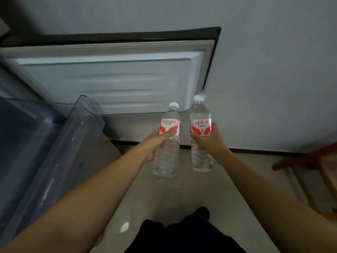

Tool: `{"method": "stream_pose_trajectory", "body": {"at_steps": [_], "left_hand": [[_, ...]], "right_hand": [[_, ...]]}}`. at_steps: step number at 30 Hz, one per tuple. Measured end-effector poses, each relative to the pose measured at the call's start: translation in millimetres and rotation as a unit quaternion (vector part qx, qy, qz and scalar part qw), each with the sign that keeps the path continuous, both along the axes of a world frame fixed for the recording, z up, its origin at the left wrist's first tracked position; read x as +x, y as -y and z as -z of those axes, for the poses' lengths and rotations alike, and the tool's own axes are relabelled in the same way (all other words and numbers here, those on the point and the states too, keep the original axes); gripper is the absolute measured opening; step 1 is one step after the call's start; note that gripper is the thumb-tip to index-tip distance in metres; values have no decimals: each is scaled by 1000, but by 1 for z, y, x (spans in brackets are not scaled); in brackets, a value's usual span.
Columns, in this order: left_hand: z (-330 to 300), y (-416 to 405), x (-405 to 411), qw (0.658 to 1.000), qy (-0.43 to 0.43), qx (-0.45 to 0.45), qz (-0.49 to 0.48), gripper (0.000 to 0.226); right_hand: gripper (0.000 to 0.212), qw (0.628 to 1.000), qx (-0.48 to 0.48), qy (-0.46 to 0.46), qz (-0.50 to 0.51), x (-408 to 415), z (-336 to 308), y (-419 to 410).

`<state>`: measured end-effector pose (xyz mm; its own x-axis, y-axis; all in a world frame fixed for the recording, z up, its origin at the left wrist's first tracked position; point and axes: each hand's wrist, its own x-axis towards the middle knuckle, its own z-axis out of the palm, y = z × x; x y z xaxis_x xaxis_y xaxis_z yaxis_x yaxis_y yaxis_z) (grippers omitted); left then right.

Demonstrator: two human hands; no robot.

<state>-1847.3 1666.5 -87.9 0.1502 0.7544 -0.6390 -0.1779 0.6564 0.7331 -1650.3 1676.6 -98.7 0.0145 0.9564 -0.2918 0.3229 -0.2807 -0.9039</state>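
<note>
We hold two water bottles upright, side by side and just apart, above the floor point(164, 194) in front of the open fridge door point(113, 79). Our left grip point(156, 143) curls round the left bottle point(166, 159) at its red label; our right grip point(209, 141) wraps the right bottle point(200, 114) likewise. A clear drawer point(73, 143) juts out at the left
</note>
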Motion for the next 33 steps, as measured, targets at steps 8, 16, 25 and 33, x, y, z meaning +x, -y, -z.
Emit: {"method": "stream_pose_trajectory", "body": {"at_steps": [8,16,25,33], "left_hand": [[31,-33,138,976,-165,57,129,58],[41,-72,284,914,-240,164,285,68],[49,-120,424,842,-236,220,432,69],[30,-176,551,754,-193,290,557,76]], "right_hand": [[70,992,-35,17,122,146,27,13],[73,959,-47,18,278,269,41,40],[71,912,-38,5,408,358,50,52],[77,839,-19,15,544,435,38,23]]}}
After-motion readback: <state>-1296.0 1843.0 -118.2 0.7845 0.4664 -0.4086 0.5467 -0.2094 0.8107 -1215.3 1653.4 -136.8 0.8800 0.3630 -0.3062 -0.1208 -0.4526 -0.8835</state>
